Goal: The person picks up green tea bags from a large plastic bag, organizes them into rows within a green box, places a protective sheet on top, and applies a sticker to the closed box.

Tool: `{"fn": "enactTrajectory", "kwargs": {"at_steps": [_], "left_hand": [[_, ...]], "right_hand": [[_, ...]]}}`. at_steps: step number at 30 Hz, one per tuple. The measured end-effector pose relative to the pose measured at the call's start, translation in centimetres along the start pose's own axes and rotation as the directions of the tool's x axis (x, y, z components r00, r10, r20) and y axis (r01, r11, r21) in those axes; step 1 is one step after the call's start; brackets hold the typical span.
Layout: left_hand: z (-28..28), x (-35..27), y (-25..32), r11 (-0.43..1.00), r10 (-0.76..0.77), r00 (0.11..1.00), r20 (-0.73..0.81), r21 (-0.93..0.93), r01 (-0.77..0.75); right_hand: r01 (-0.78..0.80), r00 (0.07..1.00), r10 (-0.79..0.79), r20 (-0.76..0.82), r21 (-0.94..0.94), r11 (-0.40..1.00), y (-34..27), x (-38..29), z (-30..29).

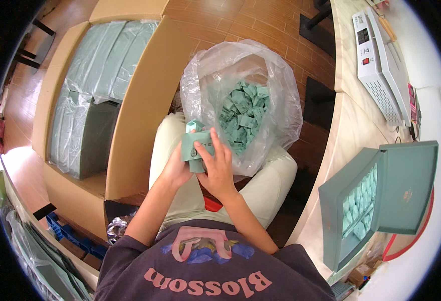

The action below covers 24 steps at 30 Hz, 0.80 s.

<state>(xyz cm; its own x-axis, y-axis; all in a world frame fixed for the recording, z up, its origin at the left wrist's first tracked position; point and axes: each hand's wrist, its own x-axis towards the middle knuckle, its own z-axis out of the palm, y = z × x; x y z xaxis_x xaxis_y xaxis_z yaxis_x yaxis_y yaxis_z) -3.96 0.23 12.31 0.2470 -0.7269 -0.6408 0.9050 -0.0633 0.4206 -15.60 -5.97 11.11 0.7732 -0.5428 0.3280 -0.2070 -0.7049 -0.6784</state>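
Above my lap, my left hand point(178, 165) grips several small green packets point(196, 145) from the left. My right hand point(217, 167) has its fingers spread over the front packet, which bears dark print. Another packet pokes out above and one below the front one. Just beyond my hands, a clear plastic bag point(284, 113) stands between my knees, its mouth wide. Many loose green packets point(243, 109) lie heaped inside it. To my right, a green gift box point(331, 210) rests on the counter with its lid raised, and rows of green packets point(359, 199) fill much of it.
At my left stands a large cardboard carton point(141, 113) holding plastic-wrapped green boxes point(104, 60). The marble-patterned counter point(344, 124) runs along my right, with a white machine point(378, 67) on it. A blue crate point(74, 237) and plastic-wrapped flat sheets point(44, 248) are at the lower left.
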Motion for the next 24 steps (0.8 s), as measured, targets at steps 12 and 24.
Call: {"fn": "enactTrajectory", "kwargs": {"at_steps": [12, 24], "left_hand": [[-0.8, -3.1, -0.2, 0.912, 0.398, 0.911, -0.107, 0.151, -0.380], [-0.2, -2.6, -1.8, 0.794, 0.478, 0.879, -0.003, 0.428, -0.430]], "right_hand": [[-0.195, 0.977, 0.182, 0.108, 0.123, 0.973, -1.6, -0.7, -2.2], [-0.211, 0.975, 0.176, 0.136, 0.319, 0.924, -2.6, -1.2, -0.9]]}}
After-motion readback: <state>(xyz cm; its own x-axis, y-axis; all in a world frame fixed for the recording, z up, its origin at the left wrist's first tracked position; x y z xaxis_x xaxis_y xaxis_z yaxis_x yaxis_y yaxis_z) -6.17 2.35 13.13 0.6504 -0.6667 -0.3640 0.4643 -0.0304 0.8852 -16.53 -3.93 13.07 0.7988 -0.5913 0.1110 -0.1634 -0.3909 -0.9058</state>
